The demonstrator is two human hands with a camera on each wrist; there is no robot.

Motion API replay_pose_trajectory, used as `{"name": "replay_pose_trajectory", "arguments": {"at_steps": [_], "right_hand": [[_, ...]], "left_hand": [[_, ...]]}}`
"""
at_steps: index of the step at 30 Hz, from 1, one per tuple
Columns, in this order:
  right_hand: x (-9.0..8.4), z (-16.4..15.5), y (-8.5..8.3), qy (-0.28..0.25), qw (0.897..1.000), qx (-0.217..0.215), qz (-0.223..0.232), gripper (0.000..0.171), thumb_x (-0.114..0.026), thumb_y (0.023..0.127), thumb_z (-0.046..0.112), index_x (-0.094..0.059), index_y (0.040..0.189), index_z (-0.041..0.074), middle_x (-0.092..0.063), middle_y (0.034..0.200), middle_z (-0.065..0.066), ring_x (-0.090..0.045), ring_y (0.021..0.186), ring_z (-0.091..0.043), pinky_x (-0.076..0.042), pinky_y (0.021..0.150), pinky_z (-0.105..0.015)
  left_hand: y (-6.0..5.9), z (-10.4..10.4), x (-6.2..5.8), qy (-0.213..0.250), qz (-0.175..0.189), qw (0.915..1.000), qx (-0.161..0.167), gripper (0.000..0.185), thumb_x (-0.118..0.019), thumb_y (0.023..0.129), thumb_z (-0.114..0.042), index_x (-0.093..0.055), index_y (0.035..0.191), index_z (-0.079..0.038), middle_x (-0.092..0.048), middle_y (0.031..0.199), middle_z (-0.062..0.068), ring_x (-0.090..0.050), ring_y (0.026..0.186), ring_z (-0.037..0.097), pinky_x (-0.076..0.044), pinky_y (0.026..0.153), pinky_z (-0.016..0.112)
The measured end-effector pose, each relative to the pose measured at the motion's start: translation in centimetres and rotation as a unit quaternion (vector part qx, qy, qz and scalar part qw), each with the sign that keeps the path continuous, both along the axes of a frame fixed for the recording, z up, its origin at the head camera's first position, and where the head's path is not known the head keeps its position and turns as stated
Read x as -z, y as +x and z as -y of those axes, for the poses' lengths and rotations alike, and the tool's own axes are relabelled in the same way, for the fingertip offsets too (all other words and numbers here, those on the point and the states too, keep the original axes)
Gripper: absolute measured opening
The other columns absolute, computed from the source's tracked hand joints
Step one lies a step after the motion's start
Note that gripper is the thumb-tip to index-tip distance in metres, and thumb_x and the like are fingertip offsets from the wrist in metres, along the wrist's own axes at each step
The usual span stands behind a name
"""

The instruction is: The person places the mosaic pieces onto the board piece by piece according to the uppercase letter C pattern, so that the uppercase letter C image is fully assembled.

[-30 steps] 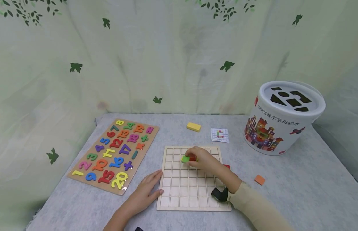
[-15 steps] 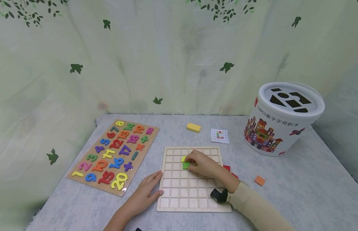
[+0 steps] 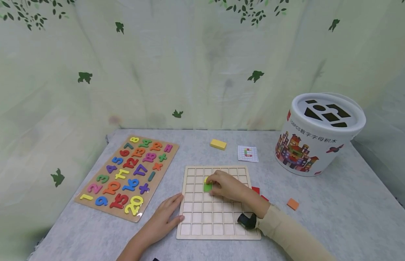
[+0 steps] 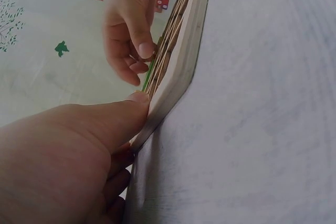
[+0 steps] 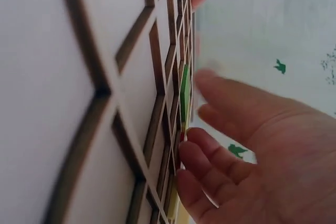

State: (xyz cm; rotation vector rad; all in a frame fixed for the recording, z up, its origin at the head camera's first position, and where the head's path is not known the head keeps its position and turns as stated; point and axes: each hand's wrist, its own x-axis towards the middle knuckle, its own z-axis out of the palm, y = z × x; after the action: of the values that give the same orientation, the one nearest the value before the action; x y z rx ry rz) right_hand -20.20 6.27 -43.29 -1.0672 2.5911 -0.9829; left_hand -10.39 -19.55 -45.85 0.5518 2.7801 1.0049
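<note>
Seated at a grey table (image 3: 319, 224), we work a wooden grid board (image 3: 218, 224) with both bare hands. Our right hand (image 3: 226, 185) rests over the upper middle of the board, its fingers (image 5: 210, 153) curled down onto a green tile (image 3: 207, 187) that lies in one of the cells; whether the fingertips pinch the tile or only press on it, we cannot tell. A sliver of yellow tile (image 3: 206, 179) shows in the cell just behind the green one. Our left hand (image 3: 164, 215) lies flat on the table with its fingers straight and relaxed, the thumb (image 4: 137, 98) touching the board's left edge.

A pattern card (image 3: 248, 153) and a yellow block (image 3: 218, 144) sit beyond the board. Red pieces (image 3: 256, 190) lie just beside the board's right edge, and an orange tile (image 3: 292, 204) lies farther right. A white toy bucket (image 3: 316, 137) stands at the far right, and a number puzzle (image 3: 128, 174) lies to the left.
</note>
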Motion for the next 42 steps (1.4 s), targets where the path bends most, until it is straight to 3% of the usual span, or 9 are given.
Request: {"name": "replay_pose_trajectory", "arguments": {"at_steps": [6,13,18,25,36,42], "right_hand": [[-1.8,-1.3,0.6,-0.022,0.998,0.023,0.062,0.040,-0.065,0.084,0.020,-0.054,0.121,0.007,-0.052,0.112,-0.003,-0.050,0.099,-0.019,-0.043,0.083,-0.034],[-3.5,-5.0,2.1,-0.069,0.996,0.050,0.022,0.044,-0.065,0.084,0.023,-0.052,0.124,0.009,-0.052,0.119,-0.005,-0.049,0.105,-0.026,-0.043,0.086,-0.046],[-4.0,-7.9,3.7,-0.053,0.994,0.094,-0.004,0.046,-0.067,0.082,0.024,-0.052,0.123,0.011,-0.052,0.119,-0.002,-0.050,0.105,-0.025,-0.044,0.086,-0.046],[-3.1,-11.2,6.0,-0.022,0.993,0.117,0.019,0.045,-0.069,0.080,0.020,-0.054,0.121,0.012,-0.053,0.118,-0.001,-0.051,0.103,-0.023,-0.045,0.084,-0.042],[-0.2,-14.1,9.9,0.004,0.995,0.092,0.029,0.050,-0.067,0.077,0.040,-0.056,0.117,0.012,-0.055,0.113,0.003,-0.052,0.099,-0.014,-0.046,0.083,-0.028],[0.6,-14.4,10.7,0.032,0.993,0.102,0.049,0.049,-0.064,0.078,0.046,-0.057,0.114,0.015,-0.054,0.111,0.010,-0.050,0.100,-0.010,-0.045,0.084,-0.026]], "left_hand": [[0.1,-0.1,-0.1,0.002,-0.001,1.0000,-0.003,0.062,-0.056,0.089,-0.031,-0.031,0.140,-0.008,-0.029,0.143,0.007,-0.024,0.130,0.028,-0.025,0.101,0.048],[0.1,-0.1,-0.1,0.000,-0.001,1.0000,-0.002,0.062,-0.056,0.089,-0.032,-0.031,0.140,-0.008,-0.029,0.143,0.006,-0.023,0.130,0.027,-0.025,0.101,0.048],[0.0,0.0,0.0,0.000,0.000,1.0000,-0.002,0.063,-0.056,0.089,-0.033,-0.030,0.140,-0.008,-0.028,0.143,0.006,-0.023,0.130,0.028,-0.026,0.101,0.048],[0.0,0.0,0.0,-0.001,0.002,1.0000,-0.004,0.063,-0.055,0.089,-0.035,-0.030,0.141,-0.009,-0.028,0.143,0.005,-0.023,0.130,0.027,-0.026,0.101,0.048],[0.1,-0.1,-0.2,0.000,0.003,1.0000,-0.004,0.063,-0.056,0.089,-0.033,-0.030,0.141,-0.008,-0.028,0.143,0.005,-0.023,0.130,0.027,-0.026,0.101,0.048],[0.1,0.0,-0.1,-0.002,0.001,1.0000,-0.003,0.063,-0.056,0.089,-0.033,-0.030,0.140,-0.008,-0.028,0.143,0.006,-0.023,0.130,0.028,-0.026,0.101,0.048]]}}
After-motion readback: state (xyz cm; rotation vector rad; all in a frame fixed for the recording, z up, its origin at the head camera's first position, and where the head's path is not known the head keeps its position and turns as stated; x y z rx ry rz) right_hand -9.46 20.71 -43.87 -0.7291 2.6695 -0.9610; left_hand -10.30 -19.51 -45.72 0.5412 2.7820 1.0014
